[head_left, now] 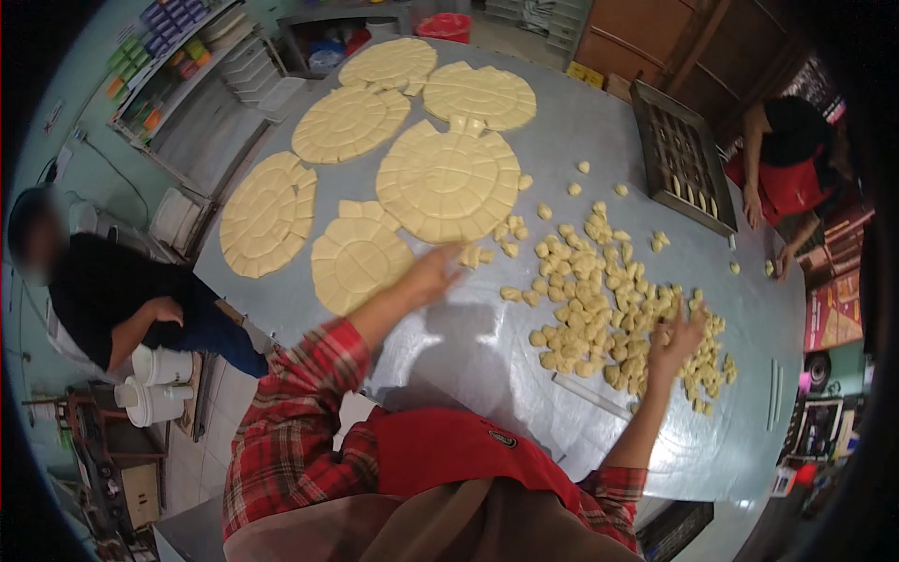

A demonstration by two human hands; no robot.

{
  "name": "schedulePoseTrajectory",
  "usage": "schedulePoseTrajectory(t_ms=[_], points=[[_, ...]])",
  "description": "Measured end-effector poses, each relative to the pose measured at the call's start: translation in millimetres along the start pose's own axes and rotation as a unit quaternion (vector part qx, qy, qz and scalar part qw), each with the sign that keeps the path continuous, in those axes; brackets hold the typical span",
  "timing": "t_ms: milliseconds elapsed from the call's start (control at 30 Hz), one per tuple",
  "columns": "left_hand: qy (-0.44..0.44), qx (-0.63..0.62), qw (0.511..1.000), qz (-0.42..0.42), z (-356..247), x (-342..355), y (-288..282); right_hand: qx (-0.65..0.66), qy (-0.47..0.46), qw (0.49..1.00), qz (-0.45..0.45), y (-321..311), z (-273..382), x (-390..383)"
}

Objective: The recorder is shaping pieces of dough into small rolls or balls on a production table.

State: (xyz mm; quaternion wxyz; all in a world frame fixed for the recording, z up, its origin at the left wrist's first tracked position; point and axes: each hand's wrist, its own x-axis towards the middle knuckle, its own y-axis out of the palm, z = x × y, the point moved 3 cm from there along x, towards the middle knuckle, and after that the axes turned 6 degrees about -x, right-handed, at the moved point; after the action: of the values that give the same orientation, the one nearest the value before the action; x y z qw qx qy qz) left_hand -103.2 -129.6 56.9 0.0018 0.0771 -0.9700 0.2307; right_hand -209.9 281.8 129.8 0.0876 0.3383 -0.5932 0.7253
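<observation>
My left hand (pixel 435 272), slightly smeared and with fingers apart, reaches to a small group of cut dough pieces (pixel 478 255) below a large scored dough round (pixel 447 183). My right hand (pixel 679 332) is over the right side of a broad scatter of small pale dough lumps (pixel 581 328), fingers apart; any contact with a lump is unclear. More scored, flattened rounds lie on the left half of the metal table (pixel 459 347), including one near my left arm (pixel 358 264) and one farther left (pixel 264 211). A thin pale rod (pixel 590 395) lies along the lumps' near edge.
A co-worker in a red apron (pixel 782 183) works at the right edge beside a dark baking tray (pixel 688 219) holding elongated pieces. Another person in black (pixel 112 290) stands left. White buckets (pixel 150 401) sit low at left. Two rods (pixel 775 393) lie near the right edge.
</observation>
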Motion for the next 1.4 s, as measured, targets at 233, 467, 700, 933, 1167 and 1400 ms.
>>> schedulePoseTrajectory(t_ms=[233,467,700,933,1167,1400], points=[[-0.020,0.395,0.906,-0.153,136.9,27.0,-197.5,0.147,0.028,0.988,0.049,-6.3,42.1,-9.6],[-0.121,0.356,0.923,0.085,159.8,53.9,-211.5,0.280,0.022,0.937,0.209,5.8,147.6,-59.5],[-0.141,0.311,0.884,-0.319,174.3,67.7,-323.8,0.327,0.003,0.919,0.222,-1.0,179.2,-68.0],[-0.090,0.009,0.993,-0.076,26.3,60.6,-192.9,0.314,-0.037,0.920,0.230,-24.5,192.0,-69.3],[-0.055,-0.159,0.895,0.413,-113.1,-69.1,-0.1,0.312,-0.206,0.904,0.206,-59.5,244.7,-48.6],[-0.144,-0.107,0.925,0.335,-95.0,-85.8,34.4,0.322,-0.179,0.886,0.280,-42.8,208.8,-87.5]])
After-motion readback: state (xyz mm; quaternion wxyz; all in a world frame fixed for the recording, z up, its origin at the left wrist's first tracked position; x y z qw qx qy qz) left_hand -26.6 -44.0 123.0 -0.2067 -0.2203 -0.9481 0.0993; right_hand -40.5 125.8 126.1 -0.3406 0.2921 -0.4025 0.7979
